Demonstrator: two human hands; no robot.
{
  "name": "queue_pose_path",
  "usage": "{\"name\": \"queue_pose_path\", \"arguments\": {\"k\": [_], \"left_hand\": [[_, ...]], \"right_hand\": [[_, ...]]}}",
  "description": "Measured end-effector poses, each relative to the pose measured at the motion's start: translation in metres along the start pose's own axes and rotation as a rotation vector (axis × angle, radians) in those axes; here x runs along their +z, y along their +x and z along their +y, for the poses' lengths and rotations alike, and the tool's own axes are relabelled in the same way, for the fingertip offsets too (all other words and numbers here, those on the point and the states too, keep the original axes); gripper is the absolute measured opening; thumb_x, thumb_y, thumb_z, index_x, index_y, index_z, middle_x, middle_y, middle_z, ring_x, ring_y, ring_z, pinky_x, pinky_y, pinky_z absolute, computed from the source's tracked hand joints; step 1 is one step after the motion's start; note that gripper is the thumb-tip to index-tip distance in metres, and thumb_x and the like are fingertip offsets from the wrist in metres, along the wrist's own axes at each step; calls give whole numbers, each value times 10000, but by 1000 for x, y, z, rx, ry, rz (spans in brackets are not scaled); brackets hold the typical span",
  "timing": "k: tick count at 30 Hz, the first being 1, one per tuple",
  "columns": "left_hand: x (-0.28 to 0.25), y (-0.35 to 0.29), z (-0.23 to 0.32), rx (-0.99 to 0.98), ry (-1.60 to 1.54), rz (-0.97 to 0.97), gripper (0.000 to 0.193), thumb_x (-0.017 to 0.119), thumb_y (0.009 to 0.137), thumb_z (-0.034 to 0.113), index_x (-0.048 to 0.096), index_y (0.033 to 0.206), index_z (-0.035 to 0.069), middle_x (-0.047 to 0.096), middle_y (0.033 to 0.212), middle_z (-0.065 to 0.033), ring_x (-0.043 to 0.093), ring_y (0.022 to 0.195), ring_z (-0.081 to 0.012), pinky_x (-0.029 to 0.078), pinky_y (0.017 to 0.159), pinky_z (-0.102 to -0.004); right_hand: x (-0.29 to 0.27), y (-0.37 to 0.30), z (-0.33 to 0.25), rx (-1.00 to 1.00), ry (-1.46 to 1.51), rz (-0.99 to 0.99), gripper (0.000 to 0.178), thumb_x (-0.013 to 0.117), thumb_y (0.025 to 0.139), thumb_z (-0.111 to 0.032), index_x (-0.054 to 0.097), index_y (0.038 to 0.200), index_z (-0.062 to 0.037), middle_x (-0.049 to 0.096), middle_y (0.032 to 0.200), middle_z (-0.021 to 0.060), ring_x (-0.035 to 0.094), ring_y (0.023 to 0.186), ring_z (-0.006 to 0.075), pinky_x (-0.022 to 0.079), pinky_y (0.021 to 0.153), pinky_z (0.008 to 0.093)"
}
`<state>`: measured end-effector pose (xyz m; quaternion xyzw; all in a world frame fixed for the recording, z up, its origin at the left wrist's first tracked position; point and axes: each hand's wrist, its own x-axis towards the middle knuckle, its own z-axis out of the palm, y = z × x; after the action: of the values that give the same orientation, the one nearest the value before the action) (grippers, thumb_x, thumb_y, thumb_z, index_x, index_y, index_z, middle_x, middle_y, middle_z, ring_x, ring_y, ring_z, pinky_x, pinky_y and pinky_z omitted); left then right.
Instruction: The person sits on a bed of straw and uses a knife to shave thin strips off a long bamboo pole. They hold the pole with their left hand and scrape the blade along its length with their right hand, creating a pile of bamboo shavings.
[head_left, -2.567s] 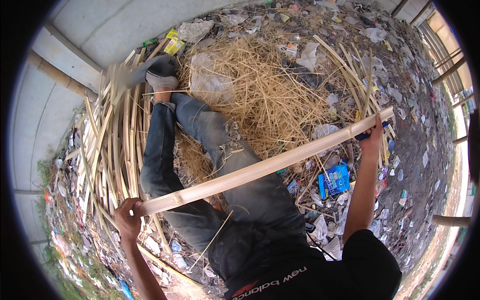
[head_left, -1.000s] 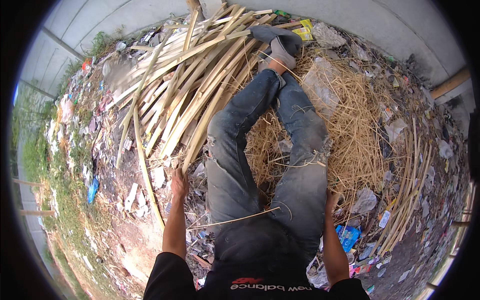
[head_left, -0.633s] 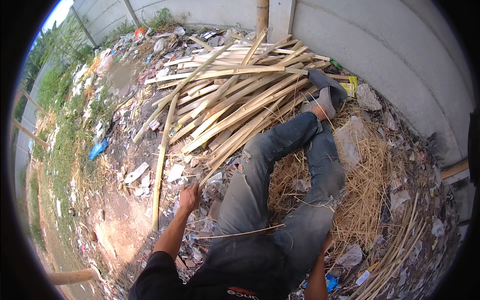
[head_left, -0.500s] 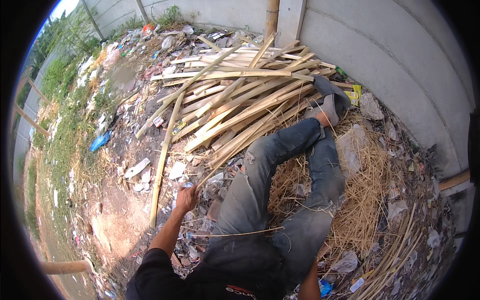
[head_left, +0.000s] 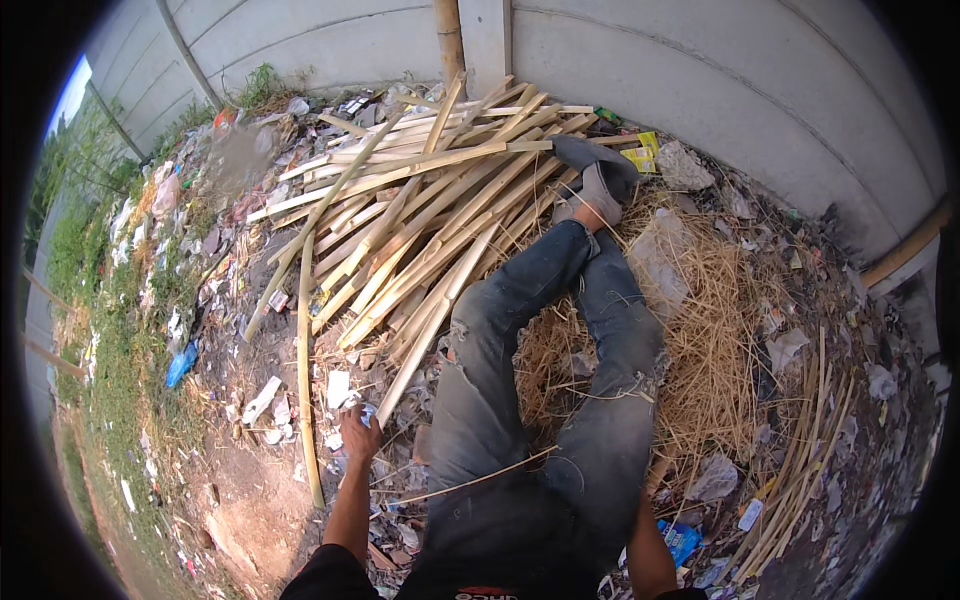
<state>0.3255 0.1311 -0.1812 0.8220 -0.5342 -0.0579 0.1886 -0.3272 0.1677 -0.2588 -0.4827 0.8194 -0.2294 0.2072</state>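
Observation:
My left hand (head_left: 360, 432) is closed at the near end of a pale split-bamboo strip (head_left: 440, 325). That strip slants up and right from my fingers, over the lower edge of a large heap of similar bamboo strips (head_left: 400, 210). My right forearm (head_left: 650, 555) passes beside my right thigh; the hand is hidden behind the leg. My legs (head_left: 480, 385) stretch forward with the feet crossed, and one shoe (head_left: 600, 190) touches the heap's right side. A thin bamboo sliver (head_left: 470, 483) lies across my lap.
Straw-like bamboo shavings (head_left: 710, 350) cover the ground right of my legs. Thin slivers (head_left: 800, 470) lie farther right. A grey panel wall (head_left: 700, 90) curves behind, with a bamboo post (head_left: 450, 45). Litter and rubble (head_left: 262, 400) spread to the left.
The view has shifted, with the heap now farther left. The strip at my left hand now shows its broad pale face on top of the heap's edge. More of my right forearm shows.

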Motion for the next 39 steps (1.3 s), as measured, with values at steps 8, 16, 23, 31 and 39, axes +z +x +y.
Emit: {"name": "queue_pose_path", "arguments": {"k": [8, 16, 23, 31, 39], "left_hand": [[63, 94, 56, 262, -46, -196, 568, 721, 919, 379, 582, 1308, -10, 643, 1227, -280, 588, 1144, -462, 455, 1006, -528], [88, 102, 24, 310, -11, -348, 581, 618, 981, 394, 506, 1371, -22, 632, 1128, -295, 611, 992, -460, 480, 920, -539], [52, 81, 5, 231, -19, -410, 530, 542, 1037, 365, 359, 1365, -8, 630, 1031, -321, 676, 924, -459, 517, 773, -575], [-57, 62, -31, 183, 168, 32, 793, 581, 890, 759, 633, 855, -31, 603, 768, -144, 564, 697, -274, 489, 678, -521], [-137, -6, -89, -35, 61, 346, 717, 583, 857, 791, 597, 735, 85, 546, 651, -45, 502, 569, -168, 486, 592, -419]], "right_hand": [[-23, -28, -27, -89, -123, 219, 157, 641, 945, -163, 706, 1003, -34, 695, 944, 169, 694, 837, 354, 543, 767, 449], [-90, -101, 27, 279, 4, 658, 118, 671, 905, -126, 672, 962, -23, 669, 862, 175, 669, 725, 339, 531, 661, 451], [-100, -128, 94, 552, -56, 712, 109, 670, 911, -157, 690, 985, -79, 698, 733, 134, 682, 637, 316, 520, 593, 446], [-91, -91, 80, 386, 61, 549, 101, 684, 867, -161, 695, 941, -94, 719, 836, 167, 696, 764, 396, 544, 677, 488], [-95, -84, 60, 343, -16, 525, 146, 699, 829, -105, 652, 968, -101, 641, 877, 150, 664, 830, 378, 527, 699, 478]]}}
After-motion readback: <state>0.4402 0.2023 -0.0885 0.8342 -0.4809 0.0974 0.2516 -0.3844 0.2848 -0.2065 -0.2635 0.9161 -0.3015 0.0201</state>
